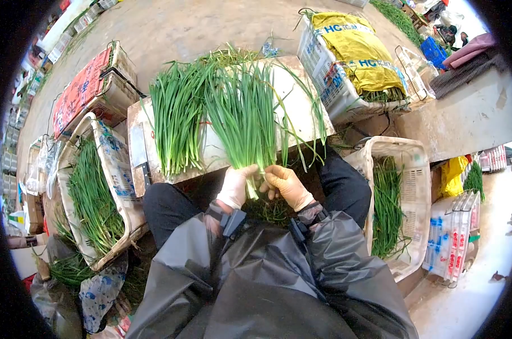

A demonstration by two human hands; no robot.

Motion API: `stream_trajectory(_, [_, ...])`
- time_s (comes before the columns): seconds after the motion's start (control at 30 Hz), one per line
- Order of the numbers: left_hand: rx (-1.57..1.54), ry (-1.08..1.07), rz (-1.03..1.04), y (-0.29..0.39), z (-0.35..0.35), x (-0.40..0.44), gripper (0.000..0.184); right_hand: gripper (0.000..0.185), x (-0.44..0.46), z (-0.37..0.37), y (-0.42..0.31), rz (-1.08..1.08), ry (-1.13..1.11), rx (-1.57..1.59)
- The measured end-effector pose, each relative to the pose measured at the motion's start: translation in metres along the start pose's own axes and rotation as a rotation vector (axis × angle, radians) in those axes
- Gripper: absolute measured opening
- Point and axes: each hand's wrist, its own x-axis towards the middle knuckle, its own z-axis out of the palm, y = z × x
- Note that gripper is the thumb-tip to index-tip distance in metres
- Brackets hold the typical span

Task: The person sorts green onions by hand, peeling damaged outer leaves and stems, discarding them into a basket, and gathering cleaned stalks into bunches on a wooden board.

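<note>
A bunch of Chinese chives [242, 116] lies over the near edge of a white board [301, 96], pale stem ends toward me. My left hand [236, 186], in a white glove, is closed around those stem ends. Beside it my right hand [289, 186], in a yellowish glove, has thumb and fingers pinched together at the stems' right side; what they pinch is too small to make out. A second pile of chives [177, 116] rests on the board to the left. At the board's left edge lies a cleaver [138, 146]. Loose leaves [309, 107] trail over the right side.
White crates of chives stand at my left [134, 223] and right [417, 186]. Farther out are a crate under a red cover [84, 90] and one under a yellow sack [357, 51]. My knees flank the board's near edge. Trimmings lie on the floor below.
</note>
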Motion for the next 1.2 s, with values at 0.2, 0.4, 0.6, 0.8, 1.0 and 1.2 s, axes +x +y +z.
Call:
stream_trajectory(0.2, [0.093, 0.071, 0.117, 0.003, 0.009, -0.003, 0.025, 0.034, 0.004, 0.003, 0.011, -0.327, 0.225, -0.492])
stream_trajectory(0.4, [0.196, 0.111, 0.112, -0.005, 0.004, 0.001, 0.028, 0.021, 0.000, 0.014, 0.001, -0.603, 0.382, -1.129])
stream_trajectory(0.6, [0.164, 0.175, 0.025, 0.014, 0.012, -0.011, 0.011, 0.020, -0.025, 0.010, -0.005, -0.567, -0.046, -1.098])
stream_trajectory(0.8, [0.144, 0.126, -0.056, 0.010, -0.002, 0.002, 0.012, 0.047, -0.032, -0.017, -0.006, 0.039, -0.204, -1.275])
stream_trajectory(1.0, [0.158, 0.102, 0.010, 0.015, 0.019, -0.018, 0.013, 0.049, -0.014, -0.012, -0.005, -0.142, 0.047, -0.616])
stream_trajectory(1.2, [0.023, 0.038, -0.051, 0.001, 0.004, -0.013, 0.026, 0.032, -0.025, 0.031, -0.014, -0.285, 0.276, -0.958])
